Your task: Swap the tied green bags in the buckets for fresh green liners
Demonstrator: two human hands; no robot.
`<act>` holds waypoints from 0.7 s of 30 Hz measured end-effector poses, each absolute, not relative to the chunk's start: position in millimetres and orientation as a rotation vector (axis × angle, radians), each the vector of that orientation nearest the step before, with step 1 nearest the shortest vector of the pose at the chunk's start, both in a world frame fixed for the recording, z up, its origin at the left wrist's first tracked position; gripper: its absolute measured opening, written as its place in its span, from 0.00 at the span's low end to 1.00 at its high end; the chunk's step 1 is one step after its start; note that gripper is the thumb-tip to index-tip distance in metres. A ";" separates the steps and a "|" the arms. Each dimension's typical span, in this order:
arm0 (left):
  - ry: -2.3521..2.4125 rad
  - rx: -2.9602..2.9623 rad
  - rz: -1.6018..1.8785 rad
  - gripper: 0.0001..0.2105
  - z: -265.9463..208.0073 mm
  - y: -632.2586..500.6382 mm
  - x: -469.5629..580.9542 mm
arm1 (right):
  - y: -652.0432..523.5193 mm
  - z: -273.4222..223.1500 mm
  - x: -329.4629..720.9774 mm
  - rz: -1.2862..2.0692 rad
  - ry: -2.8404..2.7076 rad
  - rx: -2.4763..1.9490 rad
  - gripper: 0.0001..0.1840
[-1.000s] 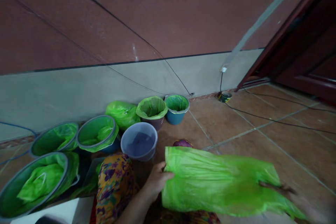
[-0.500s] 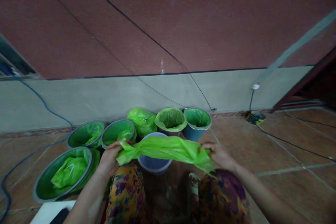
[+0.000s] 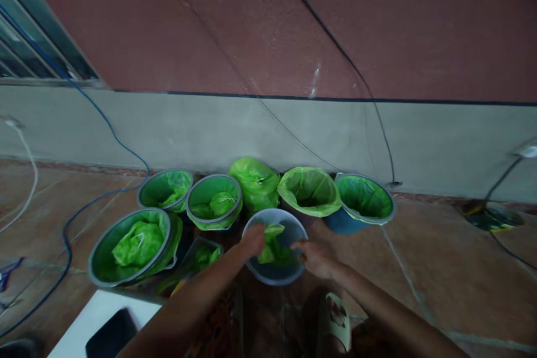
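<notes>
A crumpled light-green plastic bag [image 3: 274, 249] hangs inside the mouth of a pale lavender bucket [image 3: 274, 278] between my feet. My left hand [image 3: 253, 239] is closed on the bag's left side, over the bucket's left rim. At the right rim my right hand [image 3: 315, 257] has its fingers curled around the bag's other end, slightly blurred. Just behind the bucket stands a bin lined with a yellow-green bag [image 3: 308, 179], and beside it a blue bin [image 3: 347, 222] with a green liner.
On the left, several lined bins, one a large bin [image 3: 121, 279], hold green bags. A full green bag [image 3: 254, 184] leans at the wall. A phone [image 3: 111, 335] lies on a white surface [image 3: 84, 330]. A blue cable [image 3: 67, 235] crosses the floor.
The green bag, stretched out between my hands above my knees, has gone down into the lavender bucket and bunched up. Both hands moved forward and closer together; the view shifted.
</notes>
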State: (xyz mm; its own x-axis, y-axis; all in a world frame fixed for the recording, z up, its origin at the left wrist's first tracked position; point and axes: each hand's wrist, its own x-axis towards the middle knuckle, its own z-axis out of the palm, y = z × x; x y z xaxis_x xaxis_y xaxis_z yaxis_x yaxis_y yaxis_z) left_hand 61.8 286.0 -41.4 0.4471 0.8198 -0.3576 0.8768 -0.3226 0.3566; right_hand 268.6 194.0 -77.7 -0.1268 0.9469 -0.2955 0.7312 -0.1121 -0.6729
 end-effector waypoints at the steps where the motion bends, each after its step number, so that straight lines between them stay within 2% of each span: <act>1: 1.369 2.154 -0.151 0.11 -52.3 286.0 67.5 | 196.0 -78.5 269.9 1.143 -1.826 -1.829 0.21; 4: 1.190 1.711 0.026 0.08 -75.8 283.4 79.5 | 201.4 -79.3 265.1 1.381 -1.555 -1.758 0.20; 8: 0.931 1.021 0.292 0.11 -83.0 285.8 88.0 | 210.3 -76.0 247.1 1.591 -1.054 -1.781 0.33; 10: 0.885 0.915 0.307 0.10 -78.6 292.4 89.8 | 217.1 -74.8 240.5 1.579 -0.967 -1.794 0.35; 12: 0.875 0.880 0.314 0.10 -73.2 300.8 90.2 | 224.5 -76.8 239.2 1.424 -1.100 -1.835 0.34; 15: 0.963 1.044 0.310 0.12 -68.8 311.6 90.3 | 232.3 -87.6 248.0 1.164 -1.344 -1.860 0.25; 17: 1.100 1.355 0.240 0.11 -67.8 315.9 90.4 | 234.2 -96.4 258.1 1.234 -1.398 -1.791 0.19; 21: 1.301 2.044 -0.001 0.04 -62.4 320.6 86.5 | 233.2 -100.0 279.6 1.403 -1.528 -1.691 0.20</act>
